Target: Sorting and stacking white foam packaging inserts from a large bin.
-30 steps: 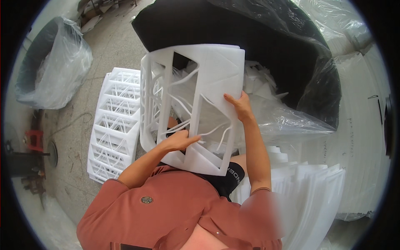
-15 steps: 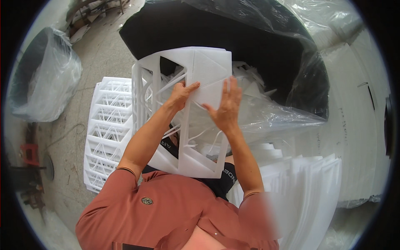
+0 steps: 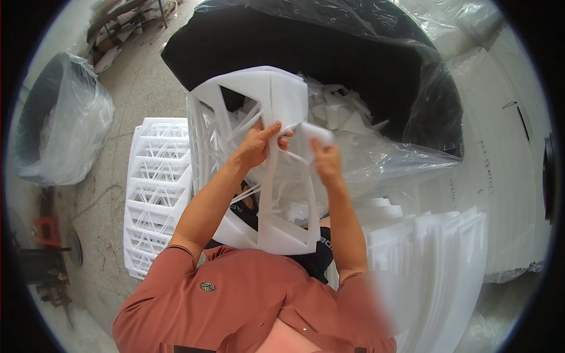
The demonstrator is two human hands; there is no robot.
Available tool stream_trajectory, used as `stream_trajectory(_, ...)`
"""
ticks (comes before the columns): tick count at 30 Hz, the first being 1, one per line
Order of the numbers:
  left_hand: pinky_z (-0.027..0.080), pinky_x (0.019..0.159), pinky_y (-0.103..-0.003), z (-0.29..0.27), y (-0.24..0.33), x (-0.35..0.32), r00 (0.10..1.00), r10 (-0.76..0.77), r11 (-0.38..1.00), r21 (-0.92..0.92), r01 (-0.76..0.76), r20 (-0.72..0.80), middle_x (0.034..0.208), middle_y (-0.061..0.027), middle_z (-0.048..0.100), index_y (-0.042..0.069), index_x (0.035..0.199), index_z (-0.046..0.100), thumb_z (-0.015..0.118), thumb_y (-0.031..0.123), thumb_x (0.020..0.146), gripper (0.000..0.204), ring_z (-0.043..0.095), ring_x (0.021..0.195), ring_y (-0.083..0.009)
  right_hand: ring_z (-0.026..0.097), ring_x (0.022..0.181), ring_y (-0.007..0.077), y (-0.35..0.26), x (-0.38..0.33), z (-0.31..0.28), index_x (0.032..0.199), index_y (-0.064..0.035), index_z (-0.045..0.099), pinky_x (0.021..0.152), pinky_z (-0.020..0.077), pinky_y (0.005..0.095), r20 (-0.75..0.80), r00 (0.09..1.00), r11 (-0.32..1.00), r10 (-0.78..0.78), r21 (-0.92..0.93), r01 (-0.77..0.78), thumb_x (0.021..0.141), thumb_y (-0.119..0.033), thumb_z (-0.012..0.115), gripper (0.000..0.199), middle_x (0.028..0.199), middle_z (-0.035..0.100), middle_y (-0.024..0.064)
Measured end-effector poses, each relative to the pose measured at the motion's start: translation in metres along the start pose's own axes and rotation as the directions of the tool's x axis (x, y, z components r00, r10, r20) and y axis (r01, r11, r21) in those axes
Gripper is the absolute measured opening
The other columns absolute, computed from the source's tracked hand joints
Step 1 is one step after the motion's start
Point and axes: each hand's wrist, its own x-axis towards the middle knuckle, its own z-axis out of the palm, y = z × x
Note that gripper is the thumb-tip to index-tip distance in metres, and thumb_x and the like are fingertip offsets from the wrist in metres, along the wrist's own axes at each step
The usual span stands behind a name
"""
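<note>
A white foam sheet with triangular cut-outs [image 3: 287,94] stands tilted in front of me, its lower edge near my lap. My left hand [image 3: 258,146] is closed around one of its struts, with fingertips showing through an opening. Just right of that, my right hand [image 3: 327,161] pinches a loose-looking white foam piece [image 3: 318,135], smeared by motion. Whether that piece is fully apart from the sheet I cannot tell. Thin foam strips hang in the sheet's lower opening.
Beyond the sheet, a large black container [image 3: 329,50] lined with clear plastic holds white foam scraps [image 3: 344,113]. Cut-out foam sheets [image 3: 158,197] are stacked at left, more foam sheets [image 3: 438,253] at right. A plastic-lined bin [image 3: 79,120] stands far left; white boards [image 3: 491,170] lie far right.
My right hand has gone from flat against the sheet's upper right to pinching a foam piece. That part of the sheet has lost its flat corner area. My left hand grips deeper.
</note>
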Motion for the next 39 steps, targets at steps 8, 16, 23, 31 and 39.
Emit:
stream_trajectory(8, 0.046, 0.054, -0.025, -0.014, 0.003, 0.002, 0.986, 0.104, 0.979, 0.19, -0.078, -0.132, 0.091, -0.0099, 0.061, 0.01, 0.112, 0.05, 0.065, 0.038, 0.088, 0.04, 0.05, 0.056, -0.009, 0.062, 0.099, 0.023, -0.052, -0.012, -0.08, 0.113, 0.0091, 0.056, 0.078, 0.051, 0.0334, -0.734, 0.656, 0.875, -0.178, 0.187, 0.447, 0.097, -0.031, 0.053, 0.043, 0.113, 0.061, 0.017)
stream_trajectory(16, 0.041, 0.048, -0.021, 0.047, 0.0, -0.016, 0.985, 0.167, 0.976, 0.151, -0.159, -0.036, 0.089, -0.0015, 0.059, 0.009, 0.118, 0.053, 0.028, 0.089, 0.069, 0.097, 0.048, 0.051, -0.0093, 0.044, 0.126, 0.0386, -0.054, -0.015, 0.047, 0.135, 0.0072, 0.037, 0.104, 0.0361, 0.043, 0.193, 0.649, 0.495, -0.736, -0.501, 0.71, 0.062, -0.04, 0.086, 0.1, 0.132, 0.046, 0.0249)
stream_trajectory(23, 0.033, 0.044, -0.017, 0.014, 0.009, -0.03, 0.961, -0.005, 0.962, 0.265, -0.072, 0.278, 0.071, 0.0014, 0.052, 0.01, 0.113, 0.056, 0.024, 0.093, 0.063, 0.102, 0.044, 0.047, -0.0047, 0.058, 0.108, 0.0305, -0.068, -0.015, 0.039, 0.136, 0.0008, 0.041, 0.092, 0.0468, 0.0372, 0.265, 0.818, 0.81, -0.51, -0.174, 0.561, 0.064, -0.03, 0.085, 0.089, 0.12, 0.057, 0.0205)
stream_trajectory(31, 0.025, 0.045, -0.021, 0.002, 0.012, -0.052, 0.982, -0.097, 0.933, 0.357, 0.033, 0.161, 0.069, -0.0009, 0.046, 0.012, 0.142, 0.039, 0.06, 0.062, 0.083, 0.08, 0.032, 0.049, -0.008, 0.062, 0.096, 0.0192, -0.048, 0.026, -0.035, 0.12, 0.0065, 0.055, 0.081, 0.0505, 0.0295, 0.186, 0.947, 0.961, -0.261, 0.147, 0.236, 0.074, -0.005, 0.063, 0.049, 0.11, 0.062, 0.014)
stream_trajectory(39, 0.046, 0.051, -0.031, -0.023, 0.034, -0.024, 0.904, 0.135, 0.984, 0.163, -0.074, -0.405, 0.073, -0.0049, 0.053, 0.006, 0.108, 0.051, 0.063, 0.027, 0.09, 0.03, 0.055, 0.056, -0.0169, 0.037, 0.131, 0.0367, -0.005, 0.057, -0.141, 0.14, -0.0032, 0.029, 0.101, 0.0392, 0.0535, -0.062, 0.995, 0.648, -0.074, 0.756, 0.095, 0.089, -0.028, 0.062, 0.066, 0.137, 0.042, 0.0201)
